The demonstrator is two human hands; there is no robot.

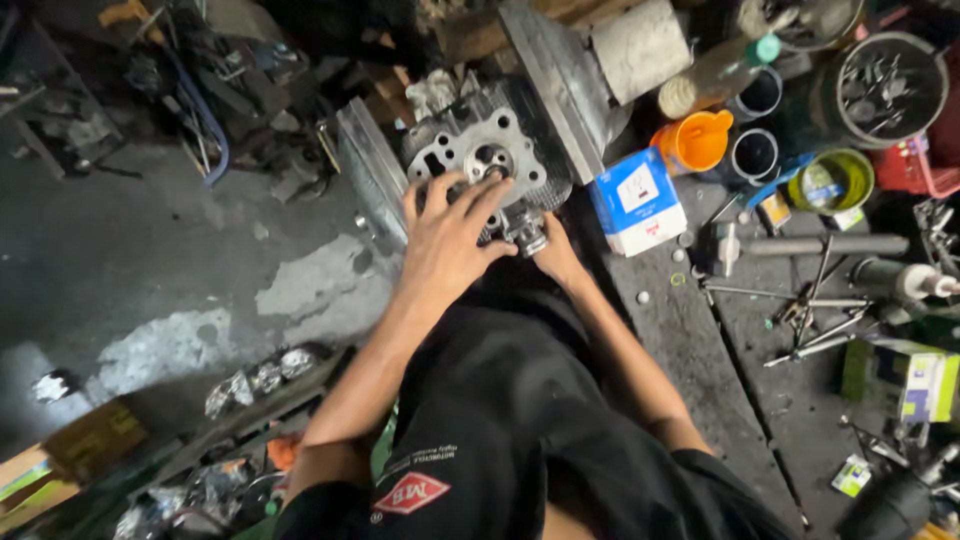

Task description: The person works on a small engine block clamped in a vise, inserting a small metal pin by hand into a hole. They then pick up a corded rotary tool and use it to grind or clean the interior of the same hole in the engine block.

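Sitting on the dark, greasy workbench ahead of your knees, the grey finned cylinder head shows round ports and a bright central bore. Your left hand lies spread over its near face, fingers open. Your right hand is wrapped round a small metal cylindrical part at its lower edge. A blue-and-white box stands just beside it.

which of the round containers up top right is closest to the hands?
The orange funnel-shaped cup, beside the blue-and-white box. The two dark rings and the green tub sit farther right.
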